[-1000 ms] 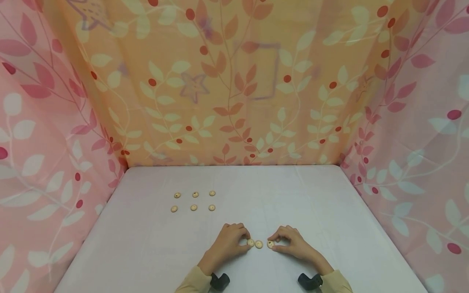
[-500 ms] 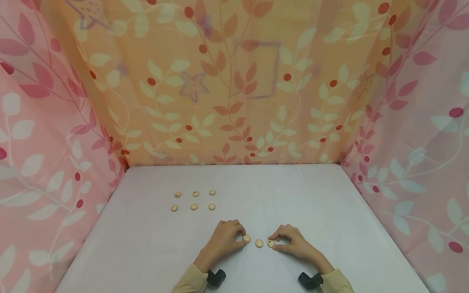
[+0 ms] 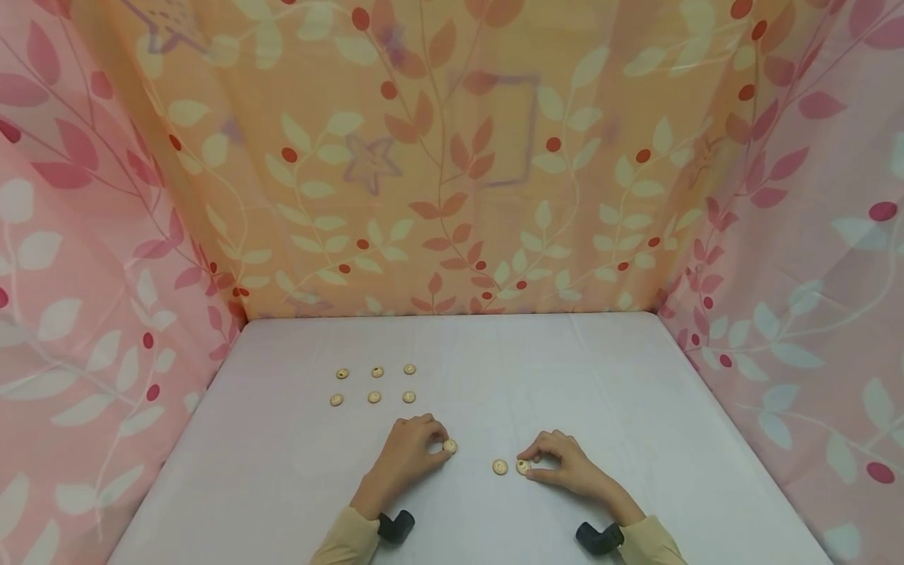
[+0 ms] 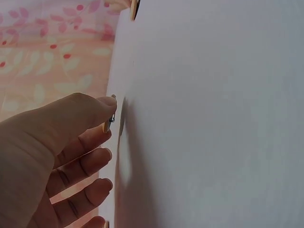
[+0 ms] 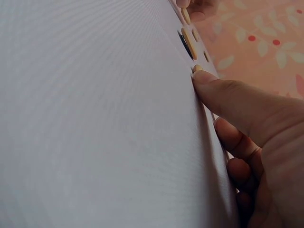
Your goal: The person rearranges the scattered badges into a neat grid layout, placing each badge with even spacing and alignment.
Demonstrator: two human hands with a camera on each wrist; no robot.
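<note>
My left hand (image 3: pixel 406 453) pinches a small round pale wooden disc (image 3: pixel 450 446) between thumb and forefinger. In the left wrist view that disc (image 4: pixel 106 126) stands nearly edge-on and apart from the tabletop, with its shadow beside it. My right hand (image 3: pixel 569 466) pinches another wooden disc (image 3: pixel 523 467) at the table; my thumb covers much of this disc (image 5: pixel 197 69) in the right wrist view. Between the hands, close to the right fingertips, lies a loose disc (image 3: pixel 500 467). The markings on the discs are too small to make out.
Several matching discs (image 3: pixel 374 397) lie in two rows at the back left of the white table (image 3: pixel 600 377). Patterned curtains (image 3: pixel 452 235) enclose its back and sides. A black wrist camera (image 3: pixel 599 539) sits at the right cuff, another (image 3: pixel 396 527) at the left.
My left hand has carried its disc leftward and slightly away from me, widening the gap to the loose disc. The right hand and its disc stay in place.
</note>
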